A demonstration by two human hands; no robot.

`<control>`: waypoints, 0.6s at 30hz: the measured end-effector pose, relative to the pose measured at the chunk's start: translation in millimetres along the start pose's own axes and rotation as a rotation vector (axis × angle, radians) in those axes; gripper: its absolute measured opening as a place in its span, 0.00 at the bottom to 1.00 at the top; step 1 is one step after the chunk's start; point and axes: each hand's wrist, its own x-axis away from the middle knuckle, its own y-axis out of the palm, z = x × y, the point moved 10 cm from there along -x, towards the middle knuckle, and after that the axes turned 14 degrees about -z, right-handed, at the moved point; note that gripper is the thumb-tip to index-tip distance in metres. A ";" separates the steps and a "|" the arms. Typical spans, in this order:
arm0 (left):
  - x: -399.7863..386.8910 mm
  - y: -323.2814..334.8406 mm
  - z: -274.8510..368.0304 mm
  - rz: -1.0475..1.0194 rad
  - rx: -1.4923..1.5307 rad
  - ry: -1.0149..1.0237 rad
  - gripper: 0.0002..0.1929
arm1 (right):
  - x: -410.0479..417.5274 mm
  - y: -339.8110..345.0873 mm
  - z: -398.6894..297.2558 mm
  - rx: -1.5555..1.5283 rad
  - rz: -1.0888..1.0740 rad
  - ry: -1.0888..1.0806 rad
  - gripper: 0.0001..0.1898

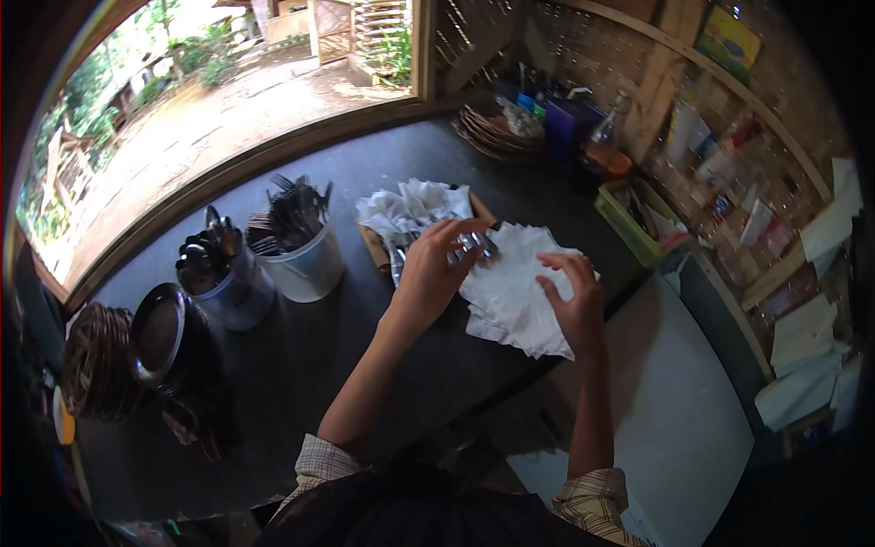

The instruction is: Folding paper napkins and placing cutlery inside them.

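Shiny metal cutlery [472,247], apparently a spoon and fork, lies between the fingers and thumb of my left hand [437,263]. Beneath and right of it is a fanned pile of white paper napkins [516,301]. My right hand [574,294] hovers at the pile's right side, thumb and fingers apart, with nothing visible in it. Left of the pile, a brown tray [374,247] bears napkin-wrapped cutlery [413,205], partly hidden behind my left hand. Farther left, a white plastic bucket [304,270] contains upright forks [297,212], and a clear tub [236,297] contains spoons [208,253].
Dark oval plates [158,335] and wicker baskets [102,362] stand at the dark table's left. Another wicker basket [499,137], a purple box [571,123] and a glass bottle [608,130] are at the back. A green plastic basket [642,239] sits at the right edge.
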 end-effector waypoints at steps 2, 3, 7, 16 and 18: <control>6.7 33.9 12.4 -0.178 -0.154 0.000 0.16 | 28.7 3.8 8.5 0.069 -0.063 0.020 0.17; 13.9 48.6 17.9 -0.271 -0.213 -0.004 0.17 | 41.8 11.7 13.2 0.095 -0.093 0.038 0.18; 32.2 102.3 -5.5 -0.423 -0.291 0.033 0.16 | 74.5 37.2 29.8 -0.029 -0.143 0.120 0.17; 29.1 146.1 -37.1 -0.510 -0.304 0.068 0.13 | 85.6 53.8 37.5 0.058 -0.098 0.058 0.11; 31.0 148.9 -35.7 -0.506 -0.345 0.104 0.12 | 86.4 54.8 36.5 0.060 -0.085 0.046 0.11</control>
